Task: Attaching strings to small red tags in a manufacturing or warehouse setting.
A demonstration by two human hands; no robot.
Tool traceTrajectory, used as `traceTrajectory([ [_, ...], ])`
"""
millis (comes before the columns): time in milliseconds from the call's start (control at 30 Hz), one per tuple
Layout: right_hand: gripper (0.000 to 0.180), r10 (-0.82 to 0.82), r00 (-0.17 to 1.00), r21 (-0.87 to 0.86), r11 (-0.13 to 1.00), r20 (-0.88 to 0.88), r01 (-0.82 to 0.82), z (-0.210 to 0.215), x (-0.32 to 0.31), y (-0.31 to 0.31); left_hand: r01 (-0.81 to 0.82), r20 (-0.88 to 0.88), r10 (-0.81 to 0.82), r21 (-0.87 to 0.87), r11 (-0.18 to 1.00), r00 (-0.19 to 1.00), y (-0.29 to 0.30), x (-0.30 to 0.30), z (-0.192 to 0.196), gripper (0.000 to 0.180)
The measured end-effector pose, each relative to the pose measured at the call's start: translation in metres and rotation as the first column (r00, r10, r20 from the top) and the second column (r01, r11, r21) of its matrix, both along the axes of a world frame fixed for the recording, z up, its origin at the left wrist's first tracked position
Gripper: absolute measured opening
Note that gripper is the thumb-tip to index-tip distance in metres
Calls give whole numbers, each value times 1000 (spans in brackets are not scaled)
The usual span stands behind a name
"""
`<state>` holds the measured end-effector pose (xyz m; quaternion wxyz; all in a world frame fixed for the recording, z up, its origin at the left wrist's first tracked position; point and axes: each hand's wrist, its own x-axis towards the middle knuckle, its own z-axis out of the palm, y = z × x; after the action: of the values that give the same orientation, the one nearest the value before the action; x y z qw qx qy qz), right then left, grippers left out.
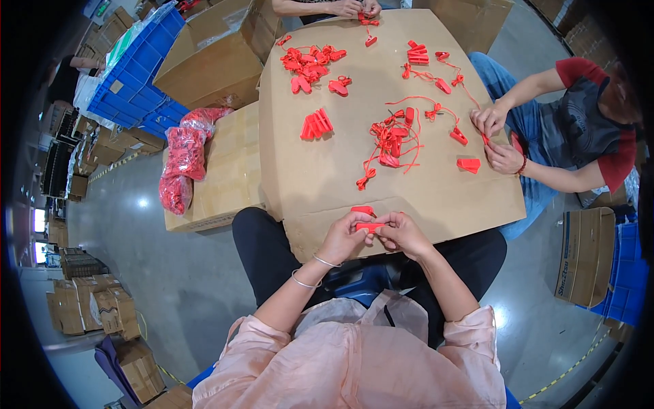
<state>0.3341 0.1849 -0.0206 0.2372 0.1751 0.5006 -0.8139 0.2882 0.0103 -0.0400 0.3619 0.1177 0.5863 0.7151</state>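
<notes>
At the near edge of the cardboard tabletop [449,211], my left hand [346,237] and my right hand [403,236] meet, fingers pinched. Between them they grip a small, narrow red plastic piece [370,226], partly covered by my fingertips. Just beyond my left fingers shows another red piece [363,210]; whether it touches them I cannot tell. Farther up the table lies a tangle of red cords and plastic pieces [392,142]. To its left sits a neat row of red pieces [317,125], and behind that a heap of bundled red cords and pieces [313,63].
At right a person's hands [501,140] work on a red cord; another person's hands [361,8] do likewise at the far edge. Bagged red pieces [184,153] lie on a carton [228,170] at left. Blue crates [136,85] and an open box [211,58] stand behind it.
</notes>
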Motion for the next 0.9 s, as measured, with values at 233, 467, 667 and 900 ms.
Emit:
traceTrajectory([
  [233, 11, -6, 1000, 72, 997, -20, 7, -7, 1, -4, 14, -31, -15, -53, 998, 999, -1, 1, 0, 21],
  [467, 11, -30, 999, 81, 996, -25, 32, -10, 2, -6, 47, -70, -53, -88, 995, 996, -2, 1, 3, 22],
  [667, 11, -15, 1000, 98, 995, -22, 18, -9, 2, -6, 57, -33, -61, -107, 993, 998, 0, 1, 5, 23],
  [900, 17, -11, 1000, 24, 1000, 5, 11, -2, 3, 1, 25, -18, -26, -59, 998, 999, 3, 1, 8, 21],
])
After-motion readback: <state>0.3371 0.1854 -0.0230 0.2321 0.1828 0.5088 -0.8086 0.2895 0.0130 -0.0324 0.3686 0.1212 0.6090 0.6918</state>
